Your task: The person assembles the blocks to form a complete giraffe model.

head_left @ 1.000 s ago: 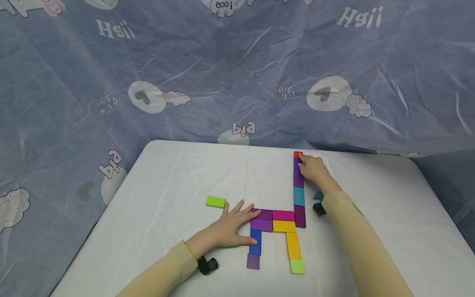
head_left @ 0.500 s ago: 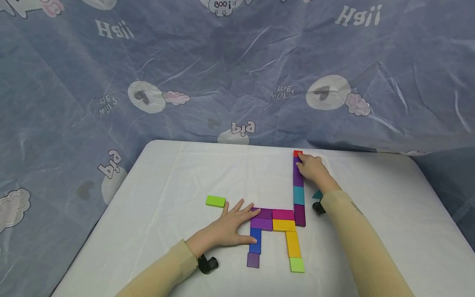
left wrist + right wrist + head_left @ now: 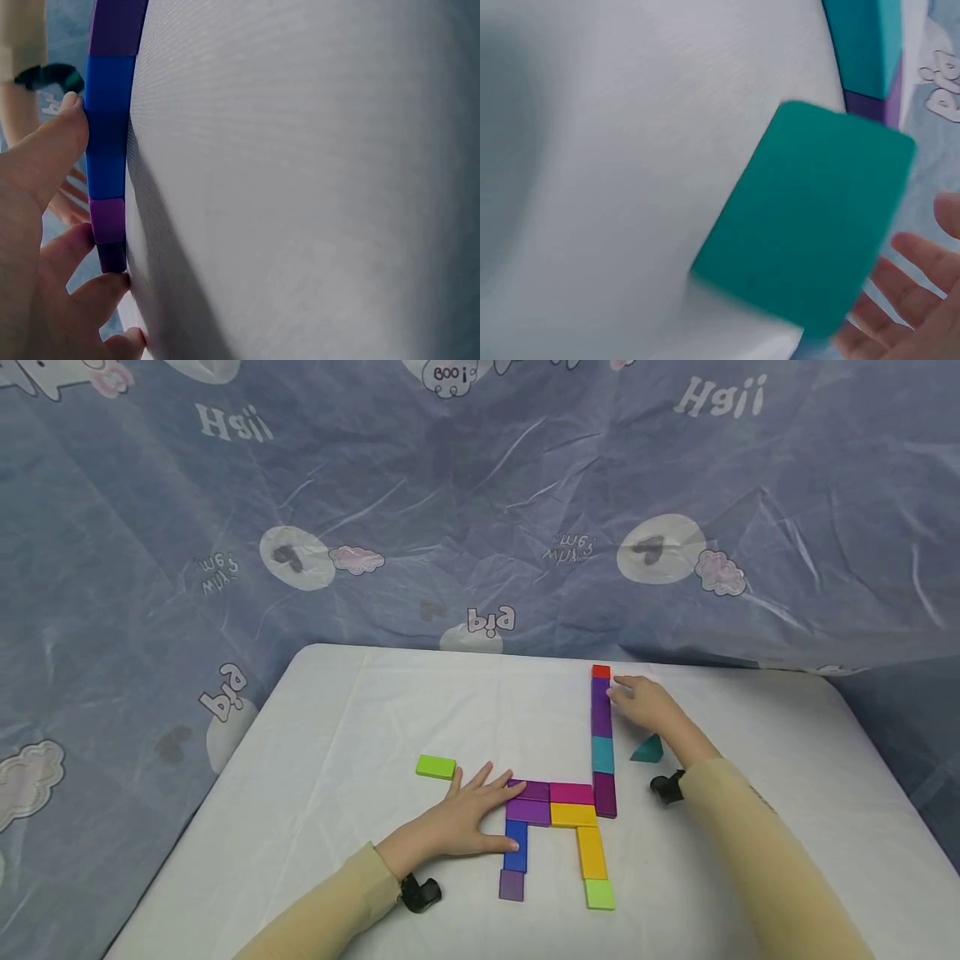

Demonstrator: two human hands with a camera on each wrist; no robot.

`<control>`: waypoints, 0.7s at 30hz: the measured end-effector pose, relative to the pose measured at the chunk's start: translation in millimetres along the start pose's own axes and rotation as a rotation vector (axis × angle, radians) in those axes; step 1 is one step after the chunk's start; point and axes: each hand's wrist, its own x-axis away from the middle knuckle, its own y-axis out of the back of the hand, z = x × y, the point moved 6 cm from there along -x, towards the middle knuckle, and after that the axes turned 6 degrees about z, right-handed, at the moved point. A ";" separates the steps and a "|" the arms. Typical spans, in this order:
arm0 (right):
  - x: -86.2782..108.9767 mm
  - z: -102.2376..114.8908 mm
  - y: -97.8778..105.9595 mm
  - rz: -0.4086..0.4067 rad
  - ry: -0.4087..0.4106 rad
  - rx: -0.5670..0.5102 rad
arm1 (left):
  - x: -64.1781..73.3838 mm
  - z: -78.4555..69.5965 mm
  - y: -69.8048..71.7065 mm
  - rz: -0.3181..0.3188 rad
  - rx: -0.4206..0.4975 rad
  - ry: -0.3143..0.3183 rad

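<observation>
My left hand (image 3: 465,822) lies with fingers spread at the left side of a flat figure of coloured blocks. Its thumb touches the blue block (image 3: 109,127), and its fingertips reach the purple block (image 3: 534,791) above. My right hand (image 3: 647,703) is just right of the tall column, holding nothing, fingers loosely extended. This column has a red block (image 3: 601,672) on top, then purple blocks (image 3: 601,706), a light teal block (image 3: 603,755) and a dark magenta block (image 3: 604,795). A teal triangular block (image 3: 649,749) stands below the right hand and looms large in the right wrist view.
A lone lime-green block (image 3: 436,767) lies left of the figure. Magenta (image 3: 572,793) and yellow blocks (image 3: 573,816) join its middle, with a light green block (image 3: 600,894) at the lower right. Behind the white table (image 3: 375,693) hangs a blue patterned cloth (image 3: 480,510).
My right hand has come off the top of the column and drawn a little to the right, uncovering the red block and the teal triangular block. The left hand stays in place.
</observation>
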 end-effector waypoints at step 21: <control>88.3 -17.1 -12.6 0.013 0.186 0.079 | 0.8 -1.9 0.0 -0.007 0.006 0.001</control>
